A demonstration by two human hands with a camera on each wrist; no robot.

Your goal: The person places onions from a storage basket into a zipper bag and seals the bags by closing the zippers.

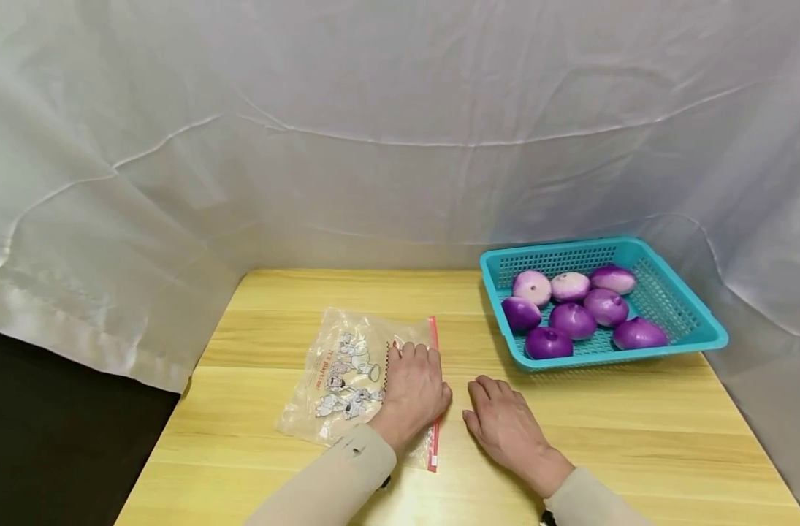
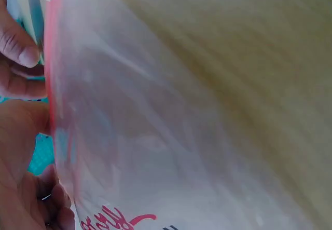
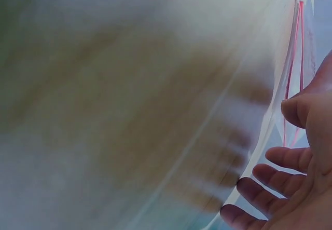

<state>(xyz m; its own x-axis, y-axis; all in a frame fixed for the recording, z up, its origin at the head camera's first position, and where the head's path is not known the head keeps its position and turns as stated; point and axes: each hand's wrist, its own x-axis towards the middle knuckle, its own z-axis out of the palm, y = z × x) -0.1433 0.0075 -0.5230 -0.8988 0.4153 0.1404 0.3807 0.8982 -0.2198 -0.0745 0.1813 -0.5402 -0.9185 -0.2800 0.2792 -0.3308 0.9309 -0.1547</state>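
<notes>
The see-through plastic bag (image 1: 299, 405) has a red strip (image 1: 433, 332), red words (image 1: 324, 367) and black-and-white cartoon pictures (image 1: 360, 359). The round, shiny onions (image 1: 573, 321) are purple, some partly white. The plastic basket (image 1: 684, 294) is blue-green. The wooden table (image 1: 294, 292) has yellow streaks.

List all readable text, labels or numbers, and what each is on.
"It's playtime!": red print on the clear bag; small, reading tentative.
Red script, same bag, left wrist view: cut off, unreadable.
White mark on the red strip: too small to read.
</notes>
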